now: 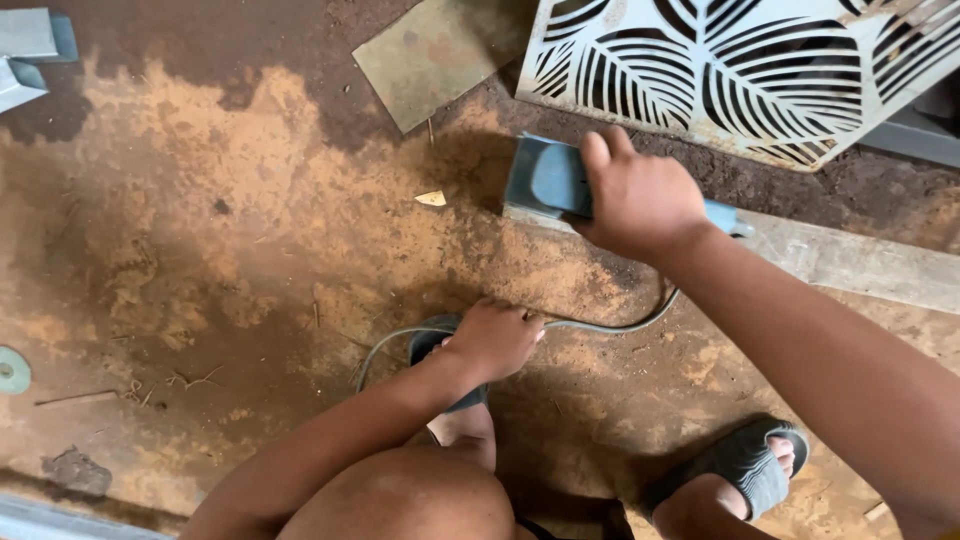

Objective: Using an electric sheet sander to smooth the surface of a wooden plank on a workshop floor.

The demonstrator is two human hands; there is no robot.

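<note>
Right hand [640, 195] clamps the blue sander [552, 180]; left hand [495, 338] pinches, I think, its cord [610, 325], which could snag underfoot.

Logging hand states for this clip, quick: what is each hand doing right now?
Left hand: closed in a loose fist by the grey cable; whether it grips it cannot be told.
Right hand: closed on the blue power tool.
</note>
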